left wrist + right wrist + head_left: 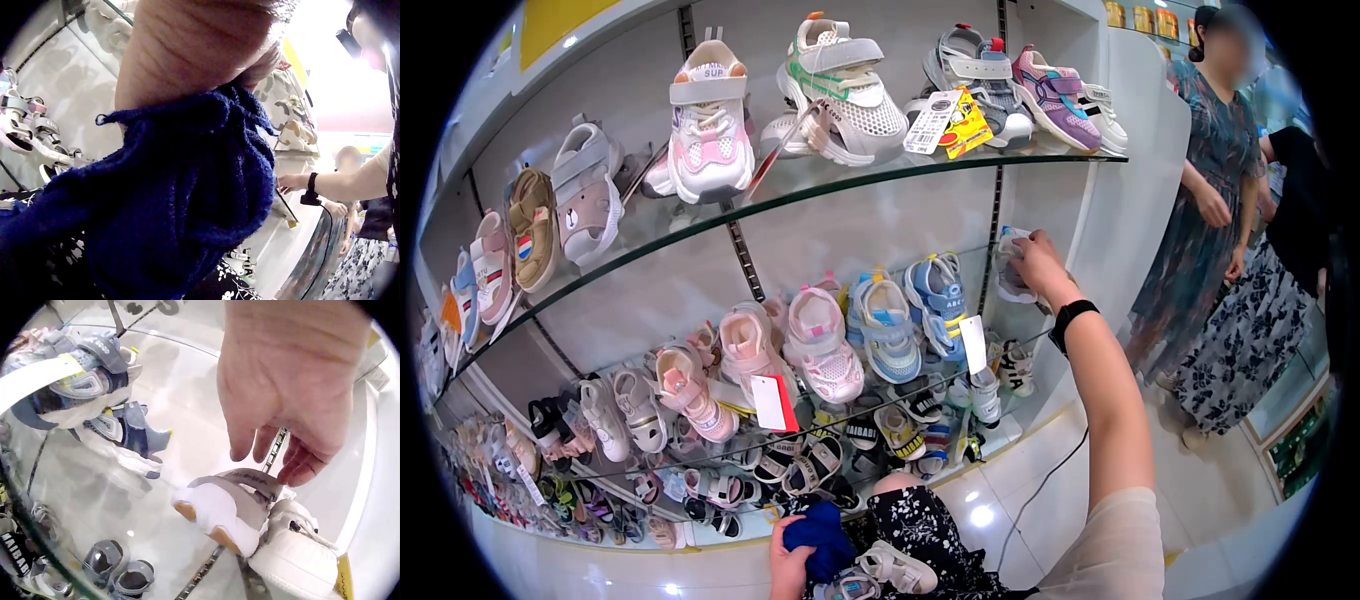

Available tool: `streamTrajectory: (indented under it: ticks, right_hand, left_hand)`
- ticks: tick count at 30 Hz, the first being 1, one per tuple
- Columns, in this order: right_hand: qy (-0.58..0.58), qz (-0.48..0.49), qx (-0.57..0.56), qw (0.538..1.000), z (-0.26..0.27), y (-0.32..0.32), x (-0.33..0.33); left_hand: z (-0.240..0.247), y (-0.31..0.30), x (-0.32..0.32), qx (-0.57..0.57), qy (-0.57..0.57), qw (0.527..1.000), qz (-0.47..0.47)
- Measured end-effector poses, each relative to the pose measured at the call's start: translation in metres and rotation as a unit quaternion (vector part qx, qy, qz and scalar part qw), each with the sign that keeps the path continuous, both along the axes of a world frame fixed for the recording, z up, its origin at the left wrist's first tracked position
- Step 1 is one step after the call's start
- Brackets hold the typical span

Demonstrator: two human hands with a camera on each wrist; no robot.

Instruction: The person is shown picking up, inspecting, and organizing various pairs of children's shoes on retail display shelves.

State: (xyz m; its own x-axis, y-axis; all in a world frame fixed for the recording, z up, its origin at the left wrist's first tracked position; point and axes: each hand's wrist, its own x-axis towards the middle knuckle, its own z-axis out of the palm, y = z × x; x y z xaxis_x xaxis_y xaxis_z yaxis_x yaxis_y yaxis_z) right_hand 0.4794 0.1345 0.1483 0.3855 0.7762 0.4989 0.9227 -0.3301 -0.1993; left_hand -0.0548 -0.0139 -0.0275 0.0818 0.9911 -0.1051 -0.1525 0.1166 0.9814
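At the right end of the middle shelf, my right hand (1042, 265) reaches over a pale shoe (1008, 272). The right wrist view has the right hand (287, 394) with fingers loosely bent, their tips at the strap of a grey-and-white shoe (228, 509); whether they touch it I cannot tell. A white shoe (297, 562) lies against that one. Low down, my left hand (788, 565) grips a bunched dark blue cloth (825, 540). The left wrist view shows the cloth (181, 187) hanging from the left hand (194, 56), its fingertips hidden.
Children's shoes (825, 345) fill the shelves, some with hanging tags (773, 402). The upper glass shelf (880, 172) juts out above the right hand. A white-and-beige shoe (900, 568) rests by the patterned black clothing (925, 520). Two people (1215, 180) stand at right; a cable (1040, 485) hangs nearby.
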Motion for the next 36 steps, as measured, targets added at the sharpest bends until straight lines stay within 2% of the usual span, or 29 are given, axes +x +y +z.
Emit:
streamTrajectory:
  ticks: [1, 2, 5, 9, 12, 15, 18, 21, 22, 24, 25, 27, 29, 33, 36]
  right_hand:
    - [-0.01, -0.003, -0.027, 1.0, 0.003, 0.006, 0.0]
    - [-0.003, -0.053, -0.115, 0.992, 0.01, 0.015, 0.0]
    - [0.0, -0.079, -0.174, 0.982, 0.003, 0.037, 0.019]
    - [0.062, 0.021, -0.152, 0.986, 0.019, 0.032, 0.002]
    - [0.021, 0.014, -0.128, 0.992, 0.007, 0.046, -0.004]
    - [0.084, 0.026, -0.144, 0.986, 0.009, 0.051, -0.007]
    - [0.05, 0.035, -0.067, 0.996, -0.004, 0.06, -0.007]
    - [-0.002, 0.003, -0.035, 0.999, -0.018, 0.068, -0.001]
    - [-0.005, -0.009, -0.045, 0.999, -0.018, 0.068, 0.0]
    - [-0.115, 0.016, -0.069, 0.991, -0.03, 0.074, 0.026]
    - [-0.145, 0.087, 0.032, 0.985, -0.031, 0.057, 0.033]
    - [-0.086, 0.068, 0.155, 0.982, -0.034, 0.042, 0.04]
    - [0.124, 0.108, 0.213, 0.963, -0.02, -0.006, -0.006]
    - [0.234, 0.188, 0.258, 0.918, -0.062, -0.094, -0.081]
    - [0.34, 0.207, 0.163, 0.903, -0.101, -0.151, -0.157]
  left_hand:
    - [0.002, -0.001, 0.002, -0.003, -0.004, 1.0, 0.009]
    - [0.006, -0.002, 0.0, -0.013, 0.008, 1.0, -0.008]
    - [-0.001, 0.0, -0.002, -0.011, 0.005, 1.0, 0.001]
    - [0.008, 0.001, 0.0, -0.029, 0.014, 0.999, -0.011]
    - [0.013, 0.006, 0.003, -0.017, 0.034, 0.998, -0.041]
    - [0.013, 0.009, 0.005, -0.001, 0.028, 0.999, -0.045]
    - [0.016, 0.01, 0.005, 0.012, 0.024, 0.999, -0.043]
    - [0.011, 0.009, -0.005, 0.014, 0.022, 0.999, -0.033]
    - [0.01, 0.01, -0.013, 0.025, 0.077, 0.996, -0.025]
    - [0.01, 0.014, -0.029, 0.047, 0.065, 0.997, 0.002]
    - [0.025, 0.014, -0.032, 0.067, 0.072, 0.995, 0.03]
    - [0.043, 0.018, -0.043, 0.069, 0.048, 0.994, 0.063]
    - [0.044, 0.022, -0.056, 0.071, 0.019, 0.992, 0.107]
    - [0.031, 0.023, -0.073, 0.063, -0.067, 0.979, 0.18]
    - [0.02, 0.017, -0.08, 0.045, -0.084, 0.977, 0.189]
